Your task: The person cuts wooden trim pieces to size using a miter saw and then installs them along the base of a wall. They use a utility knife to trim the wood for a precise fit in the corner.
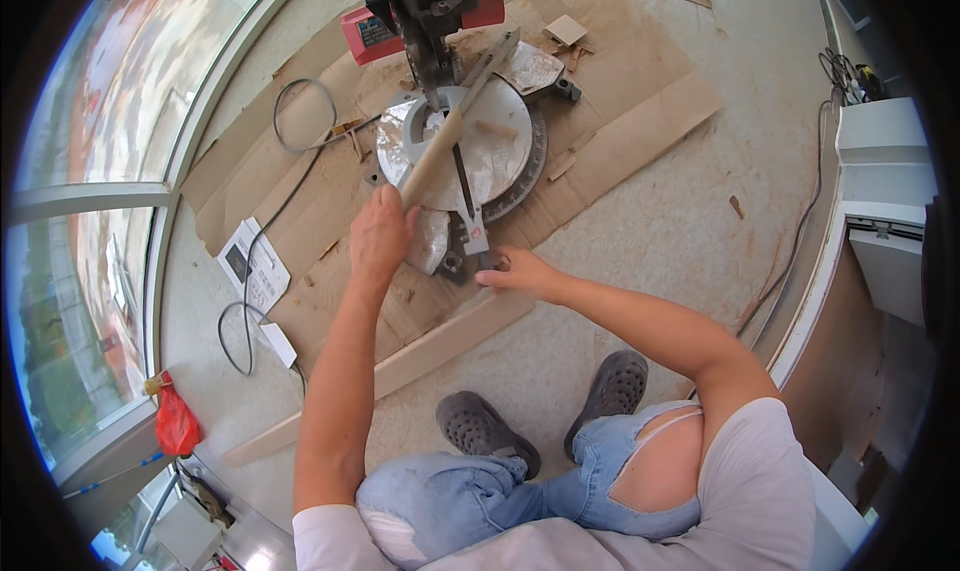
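A miter saw with a round silver table (500,156) stands on the floor ahead of me. Its dark blade (432,66) and red-and-black head are raised at the far side. My left hand (380,233) is closed round the near end of a narrow wooden strip (430,161), which lies slantwise across the table with its far end near the blade. At the table's front, my right hand (525,274) has its thumb and fingers closed on the dark miter handle (486,261). Part of that handle is hidden by the fingers.
Flattened cardboard (620,136) lies under the saw, strewn with wood offcuts (566,31). A long pale board (450,346) crosses the floor before my feet. A black cable (290,196) loops at left by a printed sheet (253,267). A red bag (177,421) sits near the window.
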Tool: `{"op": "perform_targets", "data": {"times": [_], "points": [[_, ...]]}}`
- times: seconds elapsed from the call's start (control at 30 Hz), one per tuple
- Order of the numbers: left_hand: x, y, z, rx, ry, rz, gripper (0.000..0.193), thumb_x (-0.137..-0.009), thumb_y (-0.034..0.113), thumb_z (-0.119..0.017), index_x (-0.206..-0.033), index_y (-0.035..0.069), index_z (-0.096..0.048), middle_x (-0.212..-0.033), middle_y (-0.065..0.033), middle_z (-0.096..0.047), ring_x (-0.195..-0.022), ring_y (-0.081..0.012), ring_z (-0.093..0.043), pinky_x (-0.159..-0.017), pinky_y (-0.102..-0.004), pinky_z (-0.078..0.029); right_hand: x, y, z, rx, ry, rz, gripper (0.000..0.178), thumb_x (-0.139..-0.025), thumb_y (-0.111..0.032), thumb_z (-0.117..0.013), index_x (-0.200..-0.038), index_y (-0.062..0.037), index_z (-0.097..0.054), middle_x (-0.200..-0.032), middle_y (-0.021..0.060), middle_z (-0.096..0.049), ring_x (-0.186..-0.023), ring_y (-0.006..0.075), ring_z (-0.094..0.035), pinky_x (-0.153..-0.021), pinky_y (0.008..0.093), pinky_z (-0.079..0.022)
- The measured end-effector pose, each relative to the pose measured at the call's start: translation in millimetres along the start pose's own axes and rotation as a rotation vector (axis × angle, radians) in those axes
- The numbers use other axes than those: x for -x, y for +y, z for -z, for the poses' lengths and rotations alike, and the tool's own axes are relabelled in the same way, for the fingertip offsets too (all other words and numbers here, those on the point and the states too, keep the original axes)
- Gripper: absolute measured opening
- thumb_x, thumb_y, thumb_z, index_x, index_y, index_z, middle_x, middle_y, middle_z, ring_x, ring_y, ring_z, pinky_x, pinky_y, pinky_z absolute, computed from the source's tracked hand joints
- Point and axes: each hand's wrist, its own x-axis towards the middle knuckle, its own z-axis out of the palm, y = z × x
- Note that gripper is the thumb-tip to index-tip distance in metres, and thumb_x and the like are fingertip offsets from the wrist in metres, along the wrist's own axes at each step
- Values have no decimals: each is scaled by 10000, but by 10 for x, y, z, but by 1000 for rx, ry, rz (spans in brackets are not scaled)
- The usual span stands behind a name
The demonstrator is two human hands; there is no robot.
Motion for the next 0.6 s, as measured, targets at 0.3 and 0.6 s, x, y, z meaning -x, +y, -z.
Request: {"op": "perform_targets", "data": {"times": [0.3, 0.6], "points": [[-15, -57, 0, 4, -26, 10, 298, -890, 228, -730, -986, 16, -544, -1028, -175, -661, -998, -370, -644, -829, -460, -533, -213, -202, -92, -187, -124, 120, 194, -826, -50, -615, -987, 20, -534, -751, 96, -640, -623, 185, -634, -583, 350, -526], [5, -83, -8, 39, 21, -42, 324, -913, 266, -721, -975, 12, -530, -998, -211, -661, -940, -414, -646, -795, -495, -518, -9, -327, 784, -10, -161, -17, 166, -802, -79, -630, -896, 24, -540, -681, 99, -619, -574, 177, -614, -546, 341, -501]]}}
